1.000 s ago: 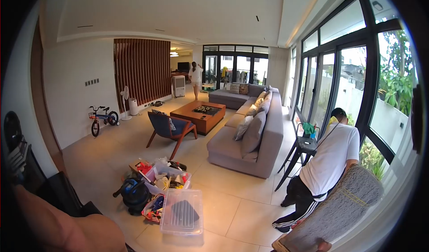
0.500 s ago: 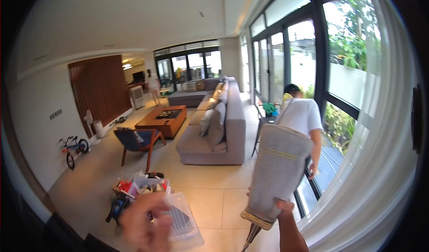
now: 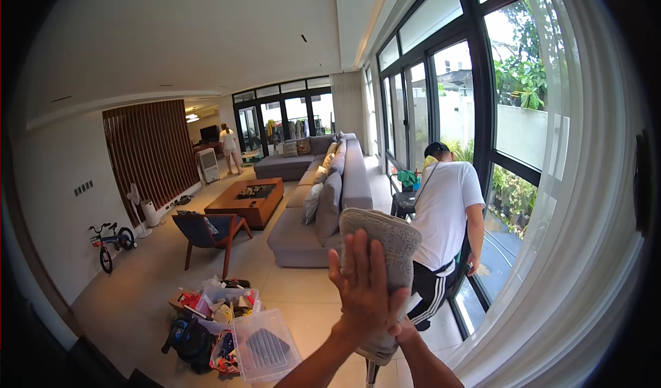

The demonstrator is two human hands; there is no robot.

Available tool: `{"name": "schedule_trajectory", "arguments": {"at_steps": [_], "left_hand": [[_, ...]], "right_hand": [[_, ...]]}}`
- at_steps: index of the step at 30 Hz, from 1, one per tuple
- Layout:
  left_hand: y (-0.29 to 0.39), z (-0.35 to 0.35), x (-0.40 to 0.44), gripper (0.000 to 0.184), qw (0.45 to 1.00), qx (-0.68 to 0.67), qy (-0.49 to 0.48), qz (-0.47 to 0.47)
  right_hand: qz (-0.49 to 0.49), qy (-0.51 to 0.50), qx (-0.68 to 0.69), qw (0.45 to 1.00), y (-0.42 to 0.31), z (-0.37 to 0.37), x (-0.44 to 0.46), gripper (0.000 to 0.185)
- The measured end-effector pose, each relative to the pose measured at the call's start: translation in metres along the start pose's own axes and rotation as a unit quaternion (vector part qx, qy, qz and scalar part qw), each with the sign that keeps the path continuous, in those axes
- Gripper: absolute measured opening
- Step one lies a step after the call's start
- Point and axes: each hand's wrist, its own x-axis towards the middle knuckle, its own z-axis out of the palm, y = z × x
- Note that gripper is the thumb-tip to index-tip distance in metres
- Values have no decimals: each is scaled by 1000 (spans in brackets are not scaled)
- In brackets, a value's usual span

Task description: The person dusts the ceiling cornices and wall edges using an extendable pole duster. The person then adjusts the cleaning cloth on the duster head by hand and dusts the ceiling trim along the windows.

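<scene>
A flat mop (image 3: 396, 240) with a grey, fluffy pad is raised upright in front of me, its metal pole running down out of view at the bottom. My left hand (image 3: 363, 285) lies flat against the pad, fingers stretched upward. Behind the lower end of the mop head, my right hand (image 3: 406, 329) grips its edge; most of those fingers are hidden.
A person in a white shirt (image 3: 447, 209) bends by the glass doors at right; another person (image 3: 228, 143) stands far back. Lower left are a tool bin (image 3: 224, 304), a clear plastic lid (image 3: 268, 347) and a black-and-blue machine (image 3: 189, 340). A grey sofa (image 3: 358, 174) stands ahead.
My left hand has moved right and up from over the plastic lid onto the pad. The mop head has shifted left and turned, now showing its fluffy side.
</scene>
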Motion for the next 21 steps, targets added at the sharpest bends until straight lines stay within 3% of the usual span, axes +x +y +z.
{"name": "schedule_trajectory", "arguments": {"at_steps": [4, 8, 14, 19, 21], "left_hand": [[0, 1, 16, 77, 1000, 3, 10, 15], [1, 16, -32, 79, 997, 79, -9, -26], [23, 16, 24, 80, 996, 88, -22, 24], [36, 59, -72, 76, 998, 45, -20, -29], [46, 69, -108, 75, 997, 56, -17, -48]], "right_hand": [[-3, -1, -1, 1000, 4, -9, -3, 107], [-7, -18, 9, 1000, 2, -15, 1, 107], [-8, -26, 15, 1000, -4, -27, -5, 108], [-24, -30, 36, 999, -19, -49, -21, 109], [-25, -85, 112, 990, -22, -63, -23, 103]]}}
